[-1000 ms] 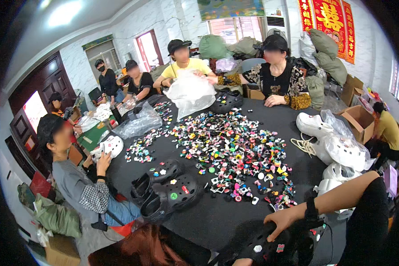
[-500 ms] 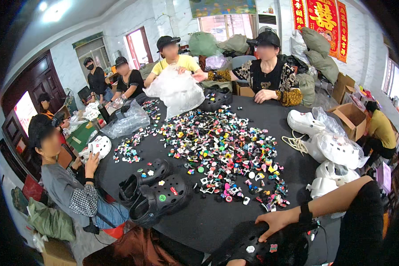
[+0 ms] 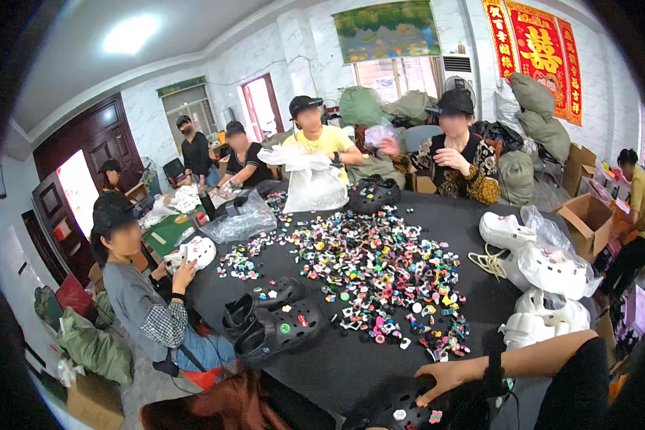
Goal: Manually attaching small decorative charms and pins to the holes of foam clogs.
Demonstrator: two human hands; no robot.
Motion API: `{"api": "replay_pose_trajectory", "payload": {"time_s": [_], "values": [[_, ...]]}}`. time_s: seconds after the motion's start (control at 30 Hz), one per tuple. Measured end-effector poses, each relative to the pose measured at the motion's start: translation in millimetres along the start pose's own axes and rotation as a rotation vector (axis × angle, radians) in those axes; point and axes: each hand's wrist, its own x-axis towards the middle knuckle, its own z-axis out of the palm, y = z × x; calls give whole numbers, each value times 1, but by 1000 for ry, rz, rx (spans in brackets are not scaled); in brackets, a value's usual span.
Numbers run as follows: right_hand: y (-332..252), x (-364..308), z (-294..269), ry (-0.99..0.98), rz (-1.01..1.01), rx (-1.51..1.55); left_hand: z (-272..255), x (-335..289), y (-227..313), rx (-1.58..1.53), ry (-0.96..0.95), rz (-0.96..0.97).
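Touching right hand (image 3: pixel 451 376): black clog (image 3: pixel 388 410), just below and leftward.

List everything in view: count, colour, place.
Table: one, black, centre
Charms: uncountable, multicoloured, on table
Clog pair: one, black, left of charms
Far clogs: at least one, black, far edge
White clogs: several, white, table's right
People: at least seven, mixed clothing, throughout
Held clog: one, white, grey-clad person's hands
Plastic bags: several, white or clear, far edge, right
Boxes: several, brown, right, lower left
Sacks: several, mostly green, back, lower left
Hangings: several, red, upper right
Near clog: one, black, lower edge
Right hand: one, dark wristband, on near clog
Left hand: unseen
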Motion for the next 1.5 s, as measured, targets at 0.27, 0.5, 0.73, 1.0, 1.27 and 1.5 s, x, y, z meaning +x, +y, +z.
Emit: {"api": "replay_pose_trajectory", "payload": {"time_s": [0.27,0.5,0.73,1.0,1.27,1.5], "values": [[4,21,-7,-193,-29,-8,56,9,62,-331,141,-184],[3,29,-10,-207,-48,-131,43,23,92,1114,91,480],[-4,17,-6,-74,-69,-162,38,21,112,563,65,169],[5,17,-3,-86,-96,12,24,0,57,-7,-57,-32],[-3,-8,-3,-100,-25,224,16,-8,35,-324,1,-87],[-14,-7,2,-14,-53,43,39,14,57,-2,55,-69]]}}
